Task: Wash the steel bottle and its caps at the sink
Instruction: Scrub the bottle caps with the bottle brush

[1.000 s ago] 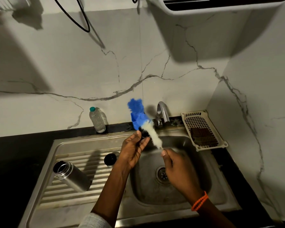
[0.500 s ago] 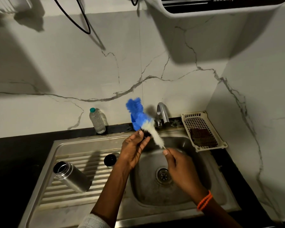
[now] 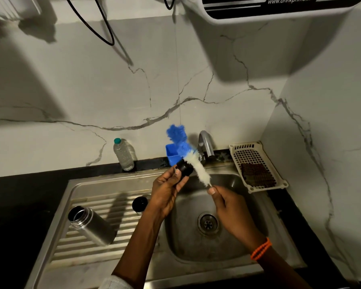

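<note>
My left hand (image 3: 166,190) grips a small black cap (image 3: 184,167) above the sink basin (image 3: 188,243). My right hand (image 3: 231,209) holds the handle of a bottle brush (image 3: 198,165) whose white bristles lie against the cap and whose blue tip points up and back. The open steel bottle (image 3: 92,226) lies on its side on the ribbed drainboard (image 3: 75,245), mouth to the upper left. A second black cap (image 3: 140,204) stands on the drainboard beside my left wrist.
A blue holder (image 3: 172,155) and the tap (image 3: 205,143) stand behind the basin. A clear plastic bottle (image 3: 123,154) is on the back ledge. A white basket (image 3: 256,165) with a dark scrub pad sits right of the sink. The drain (image 3: 207,223) is open.
The brush has slid along the cap, so the black cap now shows more between my left fingers. Both hands stay over the basin.
</note>
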